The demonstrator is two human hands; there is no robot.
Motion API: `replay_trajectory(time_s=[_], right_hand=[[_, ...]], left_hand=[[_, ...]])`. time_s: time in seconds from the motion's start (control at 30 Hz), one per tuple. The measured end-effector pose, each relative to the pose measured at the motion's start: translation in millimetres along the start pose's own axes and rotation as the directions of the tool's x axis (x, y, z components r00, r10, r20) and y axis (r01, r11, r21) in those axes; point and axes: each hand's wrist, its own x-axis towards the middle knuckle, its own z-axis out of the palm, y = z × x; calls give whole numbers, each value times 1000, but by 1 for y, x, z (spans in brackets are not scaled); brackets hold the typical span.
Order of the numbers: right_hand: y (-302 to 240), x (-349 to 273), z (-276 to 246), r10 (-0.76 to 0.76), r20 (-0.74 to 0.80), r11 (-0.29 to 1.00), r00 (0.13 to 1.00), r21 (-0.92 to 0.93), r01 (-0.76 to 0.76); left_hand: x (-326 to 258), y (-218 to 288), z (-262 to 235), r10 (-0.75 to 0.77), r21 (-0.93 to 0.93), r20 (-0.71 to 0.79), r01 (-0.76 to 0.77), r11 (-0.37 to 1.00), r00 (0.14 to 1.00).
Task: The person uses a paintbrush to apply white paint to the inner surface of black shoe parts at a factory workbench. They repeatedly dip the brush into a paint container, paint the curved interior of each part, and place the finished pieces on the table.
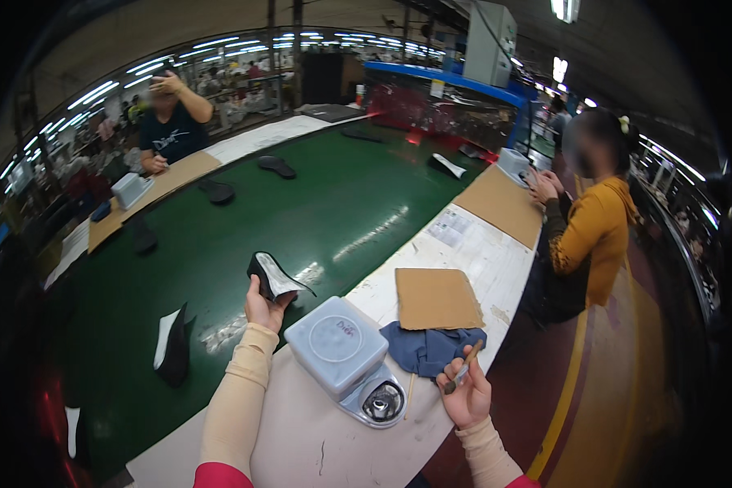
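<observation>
Black-and-white shoe piece (pixel 273 275) sat gripped in my left hand (pixel 266 307), above the green belt (pixel 301 215) near its edge along the white tabletop (pixel 508 276). My right hand (pixel 466 396) pinched a slim brown tool (pixel 472 352) by the tabletop's right edge, close to a crumpled blue cloth (pixel 425 351); a pale plastic container (pixel 337 342) stood between my hands.

Carries dark soles (pixel 276 167) and black-and-white shoe pieces (pixel 171 346) along the green belt (pixel 301 211), and bears, on the pale worktop (pixel 301 439) edging it, a pale blue plastic container (pixel 337 342), a crumpled blue cloth (pixel 427 355), a cardboard square (pixel 439 299) touching that and, farther off, a larger cardboard sheet (pixel 496 203).
</observation>
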Motion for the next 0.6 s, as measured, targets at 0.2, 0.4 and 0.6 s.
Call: replay_trajectory(time_s=[0.2, 0.4, 0.6], right_hand=[[0, 2, 0, 16, -24, 1000, 1000, -23, -17], [1, 3, 1, 20, 6, 998, 1000, -54, -20], [1, 2, 3, 27, -29, 998, 999, -56, -28]], left_hand=[[50, -18, 20, -15, -65, 77, 20, 998, 997], [73, -25, 34, 26, -25, 71, -24, 999, 997], [80, -11, 14, -102, 70, 15, 101, 992, 995]])
